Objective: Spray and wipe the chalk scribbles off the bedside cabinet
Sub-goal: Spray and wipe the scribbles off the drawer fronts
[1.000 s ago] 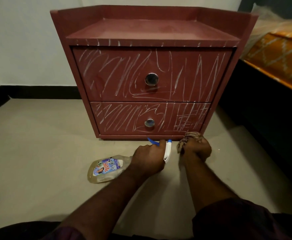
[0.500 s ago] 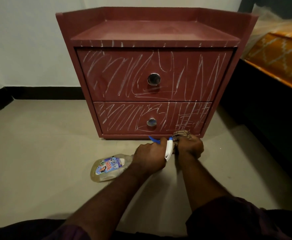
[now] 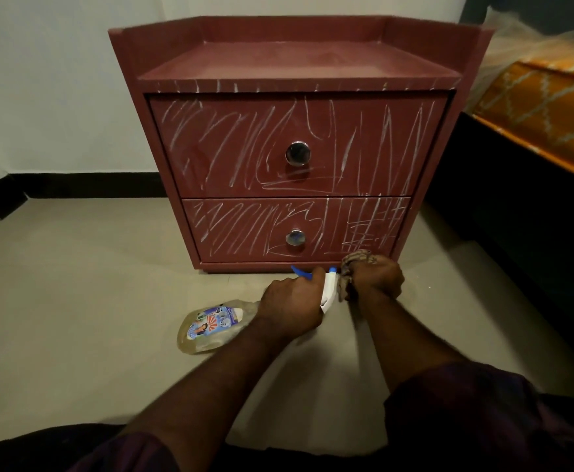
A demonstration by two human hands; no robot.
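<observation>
The bedside cabinet point(image 3: 299, 63) is a boxy, reddish-brown piece with a smooth, faintly glossy finish and a raised lip round the back and sides of its top. It stands on the floor point(image 3: 74, 301) against a white wall point(image 3: 40, 80) with a black skirting point(image 3: 91, 185). White chalk scribbles point(image 3: 217, 144) run in slanted strokes and loops over the upper drawer point(image 3: 363, 172), the lower drawer point(image 3: 244, 250) and the front edge of the top. Each drawer has a round, shiny metal knob at its middle. In front of the cabinet's base, a spray bottle point(image 3: 210, 327) of clear plastic lies on its side on the pale, matte floor; it has a bright printed label, a white spray head and a blue trigger point(image 3: 300, 271). The left hand point(image 3: 290, 303) is curled round the bottle's neck just behind the head. Just beside it, the right hand point(image 3: 377, 279) is clenched round a bunched, brown patterned cloth point(image 3: 355, 260), which touches or nearly touches the white head and overlaps the lower drawer's bottom corner. To the right stands a bed point(image 3: 544, 107) with an orange patterned cover above a dark frame. Dark sleeves fill the bottom edge.
</observation>
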